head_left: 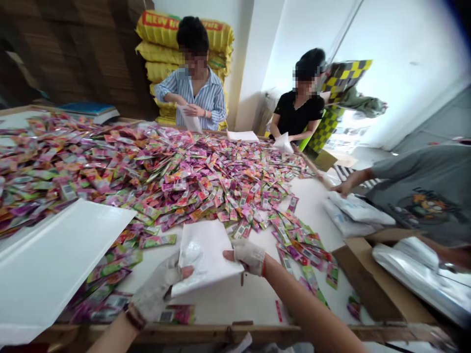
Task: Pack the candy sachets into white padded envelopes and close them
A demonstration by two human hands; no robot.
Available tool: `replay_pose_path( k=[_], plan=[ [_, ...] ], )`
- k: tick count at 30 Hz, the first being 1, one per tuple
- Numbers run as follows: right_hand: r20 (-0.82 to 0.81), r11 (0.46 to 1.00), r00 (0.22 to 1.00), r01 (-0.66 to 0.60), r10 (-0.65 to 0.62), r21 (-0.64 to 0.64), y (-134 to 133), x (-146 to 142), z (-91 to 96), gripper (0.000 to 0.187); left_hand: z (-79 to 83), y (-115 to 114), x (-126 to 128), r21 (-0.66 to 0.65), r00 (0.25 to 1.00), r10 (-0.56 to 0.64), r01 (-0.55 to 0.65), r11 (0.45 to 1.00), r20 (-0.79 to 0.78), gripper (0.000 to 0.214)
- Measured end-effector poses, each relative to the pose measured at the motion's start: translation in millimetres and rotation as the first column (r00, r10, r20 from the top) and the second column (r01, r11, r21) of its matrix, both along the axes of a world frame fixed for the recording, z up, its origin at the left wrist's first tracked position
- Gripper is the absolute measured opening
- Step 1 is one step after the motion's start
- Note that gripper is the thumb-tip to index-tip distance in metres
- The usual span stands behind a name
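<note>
A flat white plastic bag (208, 245) is held low over the near side of the table. My left hand (156, 282), in a pale glove with bare fingertips, grips its lower left edge. On the opposite side, my gloved right hand (250, 257) pinches the bag with the thumb on top. Small colourful sachets (209, 181), mostly pink, purple and green, lie in a large heap just beyond the bag. One loose sachet (176, 314) rests beside my left wrist. What the bag contains, if anything, cannot be seen.
A large white sheet or flat bag (62, 264) covers sachets at left. An open cardboard box (371, 279) with white bags stands at right, near a co-worker's hand (344, 189) on filled-looking bags (358, 208). Two people across hold white bags. A wooden rim (206, 334) edges the table.
</note>
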State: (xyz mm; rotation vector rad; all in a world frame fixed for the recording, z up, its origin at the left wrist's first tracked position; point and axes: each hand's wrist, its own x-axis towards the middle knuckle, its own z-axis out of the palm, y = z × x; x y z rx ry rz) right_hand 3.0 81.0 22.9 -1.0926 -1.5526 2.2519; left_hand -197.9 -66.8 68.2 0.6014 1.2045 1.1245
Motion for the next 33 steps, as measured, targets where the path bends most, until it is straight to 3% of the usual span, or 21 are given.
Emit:
replay_pose_path(
  k=[2, 4, 6, 8, 10, 11, 13, 15, 17, 19, 21, 25, 28, 31, 33],
  plan=[
    [-0.105, 0.999, 0.994, 0.022, -0.027, -0.047, 4, 9, 21.6, 0.045, 12.2, 8, 2, 0.056, 1.000, 0.023, -0.022, 0.998, -0.019, 0.063],
    [-0.226, 0.976, 0.954, 0.214, -0.198, 0.044, 20, 23, 45.1, 0.048, 14.9, 28, 6, 0.142, 0.982, 0.102, -0.080, 0.987, -0.159, 0.060],
    [-0.369, 0.879, 0.855, 0.447, -0.365, 0.167, 46, 44, 63.1, 0.053, 9.4, 59, 14, 0.256, 0.925, 0.177, -0.091, 0.962, -0.336, 0.056],
    [-0.399, 0.737, 0.795, 0.590, -0.458, 0.330, 76, 72, 69.2, 0.065, -0.5, 96, 26, 0.373, 0.812, 0.208, 0.013, 0.928, -0.546, 0.050],
    [-0.165, 0.593, 0.795, 0.555, -0.583, 0.583, 103, 102, 62.1, 0.067, -11.8, 131, 41, 0.406, 0.586, 0.216, 0.214, 0.889, -0.781, 0.048],
    [-0.004, 0.556, 0.763, 0.474, -0.646, 0.683, 111, 115, 54.6, 0.066, -17.6, 146, 48, 0.361, 0.436, 0.209, 0.302, 0.882, -0.875, 0.049],
    [0.222, 0.552, 0.663, 0.340, -0.715, 0.761, 116, 135, 35.0, 0.065, -29.7, 168, 61, 0.171, 0.156, 0.119, 0.383, 0.908, -0.981, 0.056],
    [0.357, 0.581, 0.589, 0.245, -0.725, 0.776, 104, 139, 13.0, 0.065, -42.6, 178, 68, -0.031, -0.015, -0.027, 0.376, 0.926, -1.000, 0.066],
    [0.523, 0.604, 0.490, 0.009, -0.697, 0.797, 79, 127, -7.5, 0.066, -55.0, 174, 67, -0.150, -0.115, -0.113, 0.403, 0.903, -0.987, 0.071],
    [0.647, 0.584, 0.420, -0.286, -0.637, 0.760, 49, 105, -23.3, 0.067, -64.6, 158, 57, -0.182, -0.183, -0.107, 0.467, 0.865, -0.977, 0.070],
    [0.692, 0.526, 0.450, -0.450, -0.565, 0.722, 18, 81, -31.7, 0.071, -69.2, 135, 38, -0.192, -0.230, -0.080, 0.518, 0.833, -0.970, 0.068],
    [0.694, 0.473, 0.599, -0.514, -0.399, 0.716, -24, 63, -24.8, 0.083, -62.9, 83, -10, -0.236, -0.313, -0.060, 0.562, 0.793, -0.948, 0.065],
    [0.694, 0.483, 0.654, -0.523, -0.302, 0.703, -26, 75, -4.5, 0.069, -45.8, 56, -33, -0.208, -0.335, -0.010, 0.562, 0.801, -0.942, 0.059],
    [0.617, 0.472, 0.687, -0.428, -0.383, 0.770, -10, 81, 16.9, 0.041, -24.2, 52, -31, -0.055, -0.316, 0.162, 0.578, 0.814, -0.935, 0.037],
    [0.558, 0.473, 0.721, -0.355, -0.412, 0.807, -2, 73, 25.1, 0.028, -13.9, 63, -19, -0.018, -0.308, 0.231, 0.634, 0.773, -0.923, 0.025]
  ],
)
